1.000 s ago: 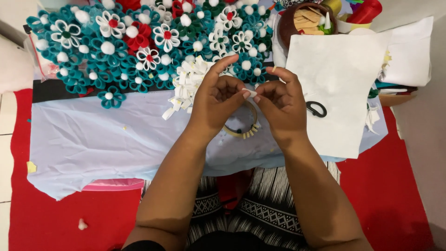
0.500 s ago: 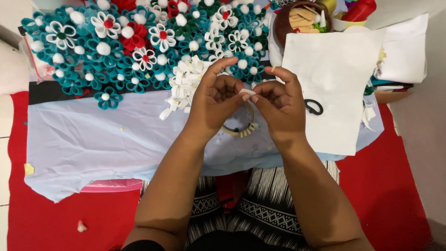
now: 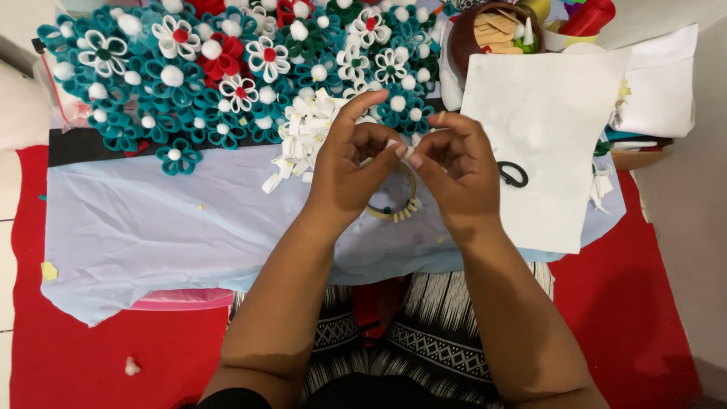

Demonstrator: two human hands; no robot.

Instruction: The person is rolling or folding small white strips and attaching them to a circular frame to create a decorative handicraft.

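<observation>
My left hand [image 3: 350, 168] and my right hand [image 3: 454, 165] meet over a pale blue cloth [image 3: 166, 227], fingertips pinched together on a small white strip [image 3: 401, 148]. Under the hands lies a roll of double-sided tape [image 3: 394, 208] with short cut pieces along its edge. Just left of my left hand is a heap of folded white strips [image 3: 303, 132]. Behind it spreads a mass of teal, white and red felt flowers [image 3: 204, 68].
A white felt sheet [image 3: 553, 144] lies to the right, half covering black scissors [image 3: 513, 174]. A brown bowl [image 3: 492, 30] with scraps stands at the back right. Red mat [image 3: 644, 303] surrounds the cloth; a pink edge [image 3: 182, 299] shows beneath it.
The hands stay pinched together on the strip and have barely shifted; the view has dropped slightly, so the flowers sit higher in the picture.
</observation>
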